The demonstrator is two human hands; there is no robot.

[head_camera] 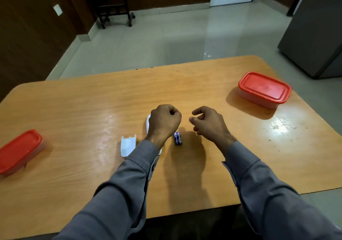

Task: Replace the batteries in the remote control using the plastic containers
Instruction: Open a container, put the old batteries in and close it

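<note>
From my feed, I take the pair of blue batteries (178, 138) as my landmark: they lie side by side, touching each other, near the middle of the wooden tabletop (92, 99).

Just left of the batteries, my left hand (163, 122) hovers as a closed fist, knuckles up; I cannot tell whether that grip encloses anything. Under that hand and wrist lies the white remote control (148, 123), mostly hidden, with only its far end and a sliver near the cuff showing. Further left of the batteries, the white battery cover (127, 145) lies on its own, hollow side up, apart from the remote.

Just right of the batteries and a little beyond them, my right hand (207, 122) is raised with fingers loosely curled and the thumb near the fingertips; the grip is partly open and holds nothing that I can see. Its shadow falls on the tabletop beside the batteries.

Well to the left of the batteries, at the tabletop's edge, sits a plastic container with a red lid (19, 151), closed. Well to the right and farther back sits a second red-lidded plastic container (264, 89), also closed. Both grey sleeves (268, 193) reach in from the near edge.
</note>
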